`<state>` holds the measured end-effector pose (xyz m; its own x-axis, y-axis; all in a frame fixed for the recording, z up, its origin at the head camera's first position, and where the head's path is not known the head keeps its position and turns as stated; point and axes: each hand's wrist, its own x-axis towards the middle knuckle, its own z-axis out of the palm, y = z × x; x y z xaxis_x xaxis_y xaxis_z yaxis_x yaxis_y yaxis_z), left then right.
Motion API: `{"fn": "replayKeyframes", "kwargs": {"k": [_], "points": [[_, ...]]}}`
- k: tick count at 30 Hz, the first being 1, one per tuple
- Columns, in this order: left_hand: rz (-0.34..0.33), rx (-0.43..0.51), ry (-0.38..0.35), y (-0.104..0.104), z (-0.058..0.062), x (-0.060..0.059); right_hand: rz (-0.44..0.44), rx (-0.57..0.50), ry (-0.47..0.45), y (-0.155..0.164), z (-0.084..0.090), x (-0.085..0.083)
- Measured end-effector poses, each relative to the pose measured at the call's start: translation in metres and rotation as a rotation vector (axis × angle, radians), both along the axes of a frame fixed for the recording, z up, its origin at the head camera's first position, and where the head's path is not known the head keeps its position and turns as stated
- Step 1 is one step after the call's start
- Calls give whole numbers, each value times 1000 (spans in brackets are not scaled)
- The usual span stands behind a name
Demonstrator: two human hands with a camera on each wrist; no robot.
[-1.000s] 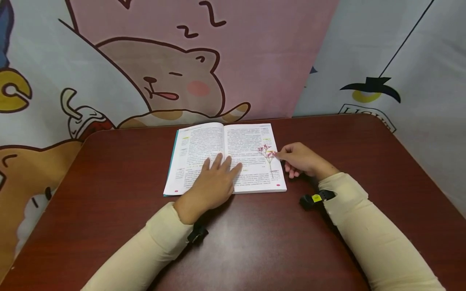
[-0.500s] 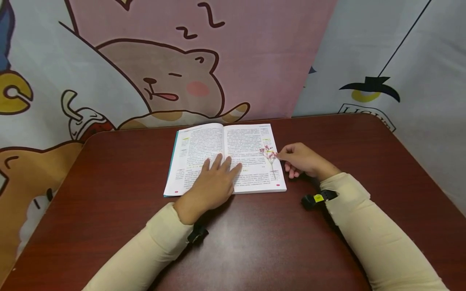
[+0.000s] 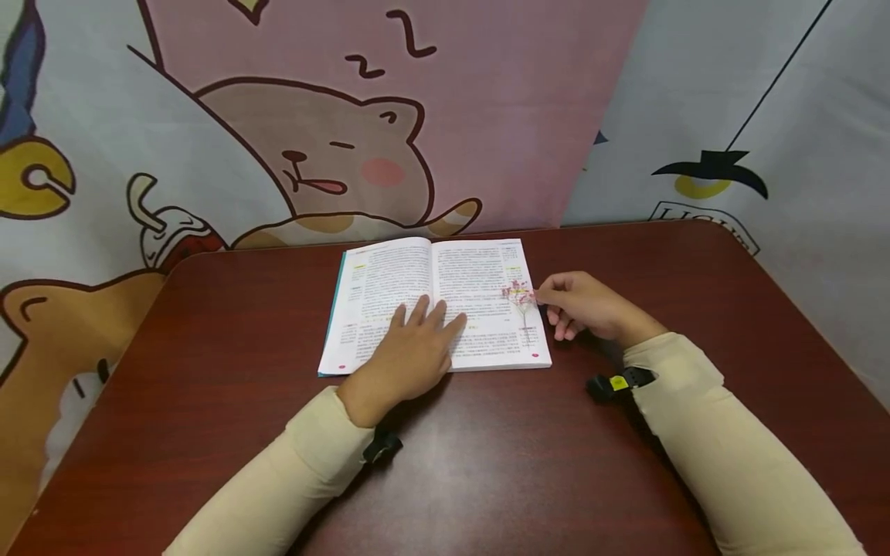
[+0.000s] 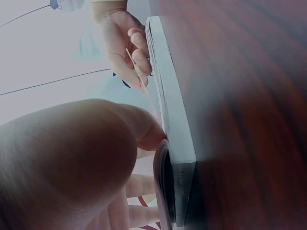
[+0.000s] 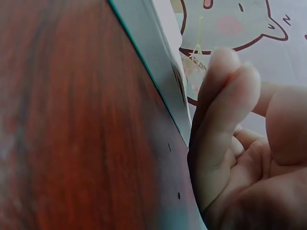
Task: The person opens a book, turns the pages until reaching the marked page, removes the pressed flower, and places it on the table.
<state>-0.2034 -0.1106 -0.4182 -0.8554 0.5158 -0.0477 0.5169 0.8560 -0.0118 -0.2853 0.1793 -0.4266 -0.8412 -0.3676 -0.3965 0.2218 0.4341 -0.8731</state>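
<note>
With the open book (image 3: pixel 434 305) pressed flat by the straight-fingered left hand (image 3: pixel 410 351), the dried flower sprig (image 3: pixel 520 300) pinched by the right hand (image 3: pixel 580 305) is best laid gently, stem parallel to the gutter.

Counter (image 3: pixel 626 479): glossy reddish wood-grain finish, smooth. Book (image 3: pixel 389 286): matt printed paper pages. Sleeves (image 3: pixel 723 455): soft beige cloth.

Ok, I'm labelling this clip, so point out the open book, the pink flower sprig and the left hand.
open book (image 3: pixel 378 289), head view, on its left page.
pink flower sprig (image 3: pixel 518 294), head view, on its blossoms.
left hand (image 3: pixel 410 351), head view, on its back.
</note>
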Motion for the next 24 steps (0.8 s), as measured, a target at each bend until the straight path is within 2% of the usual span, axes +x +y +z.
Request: {"fn": "replayKeyframes", "kwargs": {"k": [11,24], "points": [[-5,-12,-4,3,-1,-1,-9,2,43,5,7,7],[-9,12,8,2,-2,1,-10,29,76,29,7,15]]}}
